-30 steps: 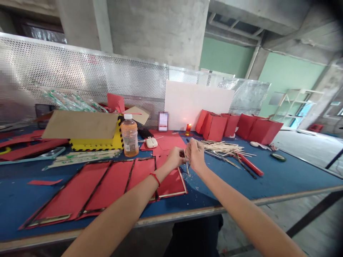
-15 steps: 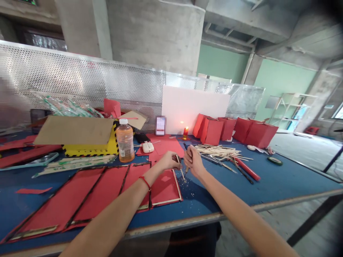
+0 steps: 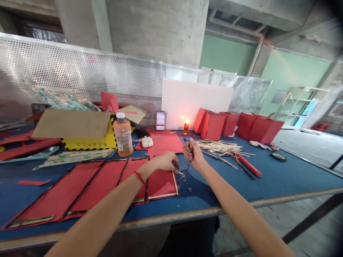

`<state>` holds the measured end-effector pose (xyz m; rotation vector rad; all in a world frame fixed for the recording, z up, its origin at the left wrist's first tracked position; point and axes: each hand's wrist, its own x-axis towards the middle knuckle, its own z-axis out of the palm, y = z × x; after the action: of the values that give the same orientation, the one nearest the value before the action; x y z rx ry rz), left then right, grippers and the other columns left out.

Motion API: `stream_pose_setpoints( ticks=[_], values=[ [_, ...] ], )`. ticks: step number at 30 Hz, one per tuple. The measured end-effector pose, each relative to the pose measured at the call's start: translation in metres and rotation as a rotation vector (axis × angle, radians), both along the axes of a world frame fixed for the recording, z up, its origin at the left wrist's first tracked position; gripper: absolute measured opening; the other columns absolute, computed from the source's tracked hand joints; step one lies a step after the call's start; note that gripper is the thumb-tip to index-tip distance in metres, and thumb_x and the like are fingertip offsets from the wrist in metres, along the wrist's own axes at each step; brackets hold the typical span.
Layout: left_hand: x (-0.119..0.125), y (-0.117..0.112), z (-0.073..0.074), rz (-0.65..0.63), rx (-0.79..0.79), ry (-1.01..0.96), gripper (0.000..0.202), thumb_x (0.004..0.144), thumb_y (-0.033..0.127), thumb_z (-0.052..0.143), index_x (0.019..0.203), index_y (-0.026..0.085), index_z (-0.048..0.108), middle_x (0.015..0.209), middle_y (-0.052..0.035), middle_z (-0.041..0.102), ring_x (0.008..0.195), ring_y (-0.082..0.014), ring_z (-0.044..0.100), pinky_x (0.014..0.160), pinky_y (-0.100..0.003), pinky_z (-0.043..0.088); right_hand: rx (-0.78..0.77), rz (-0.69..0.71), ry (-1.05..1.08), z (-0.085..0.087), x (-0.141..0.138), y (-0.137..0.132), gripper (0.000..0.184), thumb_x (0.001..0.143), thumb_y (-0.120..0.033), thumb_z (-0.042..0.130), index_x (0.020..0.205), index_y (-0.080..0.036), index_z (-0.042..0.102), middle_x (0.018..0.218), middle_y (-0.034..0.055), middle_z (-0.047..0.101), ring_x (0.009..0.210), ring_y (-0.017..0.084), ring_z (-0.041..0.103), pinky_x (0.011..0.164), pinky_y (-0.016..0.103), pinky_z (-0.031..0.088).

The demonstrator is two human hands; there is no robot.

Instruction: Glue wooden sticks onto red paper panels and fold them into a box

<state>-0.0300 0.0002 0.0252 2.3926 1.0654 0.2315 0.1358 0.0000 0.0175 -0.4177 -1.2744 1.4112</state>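
Your left hand [image 3: 164, 161] pinches one small stick [image 3: 180, 174] between curled fingers, above the rightmost of four red panels [image 3: 160, 184]; your right hand [image 3: 192, 155], closed tight, grips one pointed tool [image 3: 189, 162], tip down, just beside it, near one pile of sticks [image 3: 219, 147]

Even, soft daylight fills the scene, leaving only a faint shadow under the right hand [image 3: 192, 154] on the tabletop [image 3: 235, 192]. A small red candle lamp [image 3: 185, 127] glows on the white board [image 3: 197, 103], the perforated metal screen [image 3: 80, 67] glints, and the wide lens bends the edges.
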Motion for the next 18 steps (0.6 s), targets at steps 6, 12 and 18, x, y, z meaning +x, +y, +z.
stream_pose_setpoints(
  ticks=[6, 12, 18],
  values=[
    [0.008, 0.0, -0.006, 0.071, 0.089, -0.054, 0.019, 0.074, 0.025, 0.068, 0.082, 0.009, 0.076, 0.073, -0.0068, 0.072, 0.063, -0.0142, 0.059, 0.058, -0.022, 0.039, 0.066, 0.01, -0.025, 0.005, 0.0, -0.009, 0.057, 0.071, -0.048, 0.076, 0.05, -0.02, 0.031, 0.04, -0.0122, 0.021, 0.033, 0.001, 0.014, 0.034, 0.019, 0.008],
    [0.014, -0.002, -0.014, 0.095, 0.062, -0.115, 0.014, 0.072, 0.021, 0.068, 0.078, 0.011, 0.075, 0.072, -0.0056, 0.072, 0.063, -0.0139, 0.059, 0.056, -0.022, 0.038, 0.08, -0.009, 0.019, 0.001, -0.005, -0.011, 0.061, 0.071, -0.052, 0.075, 0.047, -0.02, 0.029, 0.039, -0.0115, 0.021, 0.033, 0.001, 0.014, 0.034, 0.019, 0.008],
    [0.015, 0.001, -0.021, 0.12, 0.064, -0.152, 0.009, 0.068, 0.016, 0.069, 0.073, 0.012, 0.074, 0.069, -0.0036, 0.07, 0.059, -0.0133, 0.057, 0.056, -0.023, 0.037, 0.098, -0.023, -0.023, -0.002, -0.007, -0.011, 0.062, 0.073, -0.054, 0.073, 0.046, -0.02, 0.029, 0.038, -0.011, 0.021, 0.032, 0.001, 0.015, 0.034, 0.019, 0.009]
  ],
)
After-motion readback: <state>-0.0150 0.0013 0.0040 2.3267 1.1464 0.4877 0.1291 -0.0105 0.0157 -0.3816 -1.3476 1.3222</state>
